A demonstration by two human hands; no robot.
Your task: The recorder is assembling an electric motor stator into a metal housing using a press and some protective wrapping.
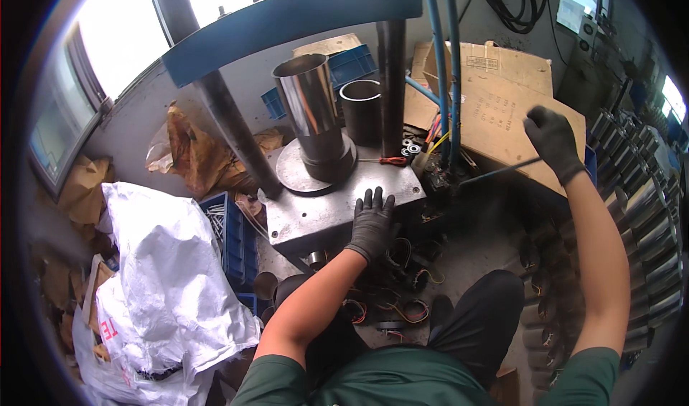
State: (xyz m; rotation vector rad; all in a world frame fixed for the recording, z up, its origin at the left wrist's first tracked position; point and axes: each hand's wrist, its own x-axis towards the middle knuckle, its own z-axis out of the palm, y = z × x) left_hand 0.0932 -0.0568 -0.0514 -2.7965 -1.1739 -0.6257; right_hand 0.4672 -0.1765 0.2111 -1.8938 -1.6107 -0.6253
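My left hand [371, 226], in a dark glove, lies with fingers spread on the front edge of the steel press bed [301, 216]. My right hand [554, 139], gloved too, is raised at the right with its fingers curled, closed at the end of a dark metal lever [502, 170]. Its palm side is hidden. On the bed, a shiny open-topped metal cylinder [305, 97] stands upright on a darker round base [330, 162] over a round plate [293, 169]. Behind it to the right is a shorter dark tube [361, 112] with a bright rim.
Dark columns [233, 129] and a blue crossbeam [294, 22] frame the bed. White sacks [172, 262] and a blue crate [239, 241] lie left. Wired ring-shaped parts [415, 310] lie on the floor by my legs. Cardboard [495, 112] and stacked metal cylinders [646, 212] are right.
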